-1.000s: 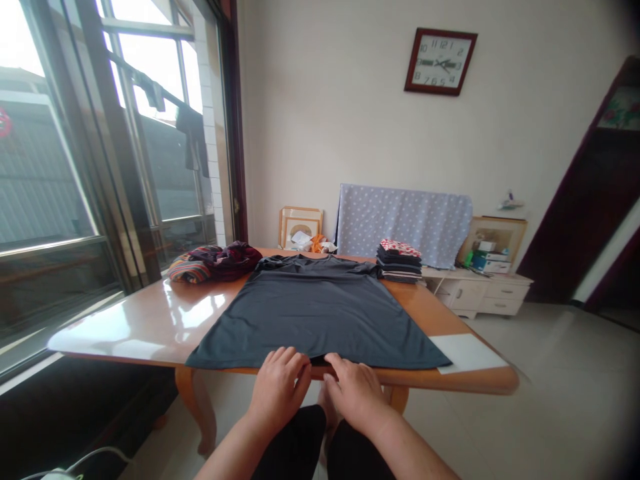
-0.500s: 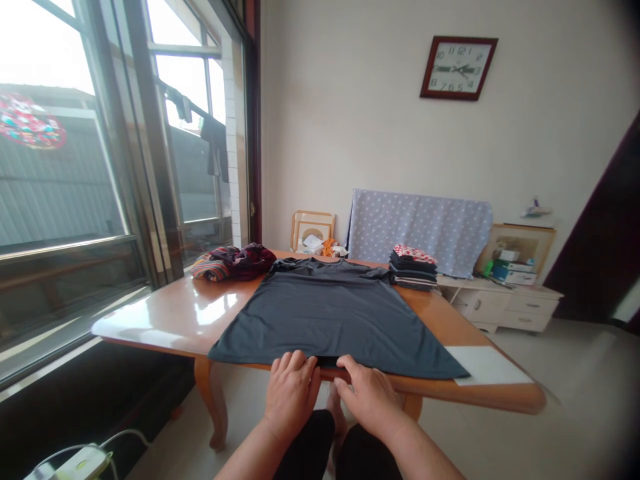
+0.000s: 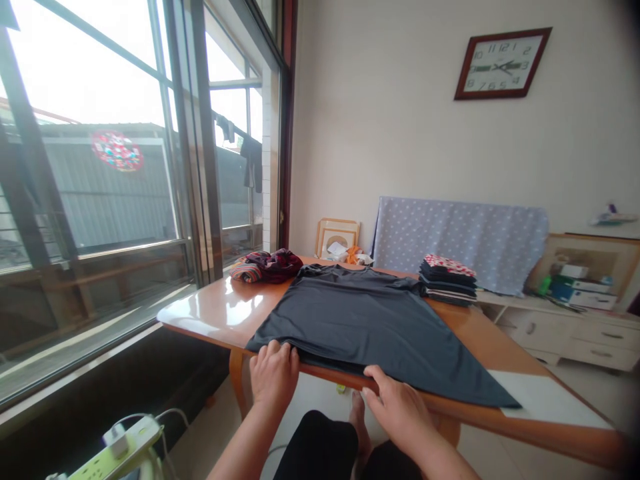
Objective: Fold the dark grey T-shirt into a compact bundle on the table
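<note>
A dark grey T-shirt lies spread over the wooden table, its hem along the near edge and its neck at the far side. My left hand is closed on the hem near the left corner, fingers bent over the cloth. At the middle of the hem, my right hand touches the cloth with its index finger, while the thumb stands apart below the edge. Between my hands the hem gapes slightly, showing a dark layer beneath. The right corner of the shirt overlaps a white sheet.
On the wooden table are a bunched striped and dark red cloth at the far left, a stack of folded clothes at the far right and the white sheet. A power strip with cables is at lower left, beside the window.
My left hand has moved left along the hem, away from my right hand, which stays near the middle. The head view has turned left.
</note>
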{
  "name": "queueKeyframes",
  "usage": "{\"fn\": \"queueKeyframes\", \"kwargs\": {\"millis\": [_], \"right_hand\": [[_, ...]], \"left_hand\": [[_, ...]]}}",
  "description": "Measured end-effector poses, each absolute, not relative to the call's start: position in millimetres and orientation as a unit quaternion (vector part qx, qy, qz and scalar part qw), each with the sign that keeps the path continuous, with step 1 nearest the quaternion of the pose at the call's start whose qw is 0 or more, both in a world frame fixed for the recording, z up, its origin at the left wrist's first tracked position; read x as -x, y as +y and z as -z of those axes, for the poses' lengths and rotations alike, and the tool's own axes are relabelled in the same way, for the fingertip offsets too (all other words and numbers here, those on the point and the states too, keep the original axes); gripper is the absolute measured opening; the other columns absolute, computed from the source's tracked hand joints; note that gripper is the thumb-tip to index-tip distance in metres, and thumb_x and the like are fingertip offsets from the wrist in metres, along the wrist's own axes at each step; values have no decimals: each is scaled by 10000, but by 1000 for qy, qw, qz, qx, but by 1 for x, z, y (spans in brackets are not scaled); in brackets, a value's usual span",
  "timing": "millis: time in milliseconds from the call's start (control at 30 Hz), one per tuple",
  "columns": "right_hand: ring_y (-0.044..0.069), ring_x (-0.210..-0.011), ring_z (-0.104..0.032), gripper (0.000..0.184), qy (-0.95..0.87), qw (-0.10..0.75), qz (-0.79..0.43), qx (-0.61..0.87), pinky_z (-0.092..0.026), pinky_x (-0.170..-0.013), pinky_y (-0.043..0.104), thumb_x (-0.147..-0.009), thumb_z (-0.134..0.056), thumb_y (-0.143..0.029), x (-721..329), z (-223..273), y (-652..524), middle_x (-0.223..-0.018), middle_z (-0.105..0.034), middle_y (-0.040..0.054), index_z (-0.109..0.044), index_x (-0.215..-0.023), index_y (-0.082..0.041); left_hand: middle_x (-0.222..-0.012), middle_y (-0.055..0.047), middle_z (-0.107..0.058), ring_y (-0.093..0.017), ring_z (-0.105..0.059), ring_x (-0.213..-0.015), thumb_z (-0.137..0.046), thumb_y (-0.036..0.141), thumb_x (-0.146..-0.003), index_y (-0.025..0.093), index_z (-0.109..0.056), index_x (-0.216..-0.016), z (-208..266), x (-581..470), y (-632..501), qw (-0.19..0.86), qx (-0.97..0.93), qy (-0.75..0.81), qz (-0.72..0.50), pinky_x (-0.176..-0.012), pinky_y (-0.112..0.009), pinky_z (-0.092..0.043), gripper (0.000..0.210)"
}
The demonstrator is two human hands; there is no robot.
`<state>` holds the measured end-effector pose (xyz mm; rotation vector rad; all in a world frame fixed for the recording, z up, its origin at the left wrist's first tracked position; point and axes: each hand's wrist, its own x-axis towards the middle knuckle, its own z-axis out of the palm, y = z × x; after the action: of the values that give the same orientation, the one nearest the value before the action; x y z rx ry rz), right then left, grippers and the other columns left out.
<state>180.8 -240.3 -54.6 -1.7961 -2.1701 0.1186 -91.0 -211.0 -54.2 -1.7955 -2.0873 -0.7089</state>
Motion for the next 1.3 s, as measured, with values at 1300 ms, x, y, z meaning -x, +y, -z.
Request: {"fn": "queueKeyframes", "kwargs": {"millis": [1300], "right_hand": [[244,-1079,-574,290,-759,146,-23,634,-382,-889,344,-915,-530,-366,-147,27,-44,-1091,-644,70,-714,-1134,-316]], "left_hand": [[-563,39,-573,-154,-522,-552,-463,502,-945,232,-592,-740,135,165,-184,132,539,-727,404,-740,-312,-338,362]]}}
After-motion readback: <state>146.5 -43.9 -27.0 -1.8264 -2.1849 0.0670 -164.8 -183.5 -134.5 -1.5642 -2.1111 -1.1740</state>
